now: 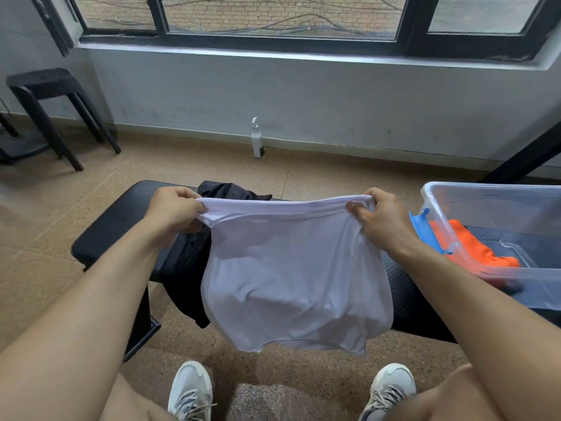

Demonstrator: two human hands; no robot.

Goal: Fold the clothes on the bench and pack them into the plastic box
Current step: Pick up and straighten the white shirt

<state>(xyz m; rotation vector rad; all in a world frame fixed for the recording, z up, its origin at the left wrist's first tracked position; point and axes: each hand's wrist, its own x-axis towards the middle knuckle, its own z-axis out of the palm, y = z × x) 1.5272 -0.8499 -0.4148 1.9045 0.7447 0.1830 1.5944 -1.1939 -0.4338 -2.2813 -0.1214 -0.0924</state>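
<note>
Two hands (pixel 174 208) (pixel 381 217) over black bench (pixel 112 226), tan floor (pixel 60 202), window (pixel 273 13)

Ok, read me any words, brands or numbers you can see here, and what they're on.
None can be read.
White bottle by the wall: dark band at its base, too small to read.
White shirt, plastic box, shoes: no print shows.

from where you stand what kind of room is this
Probably a plain indoor room, perhaps a home gym or spare room: a black padded bench, a black stool by the wall, and a big window facing brick.
</note>
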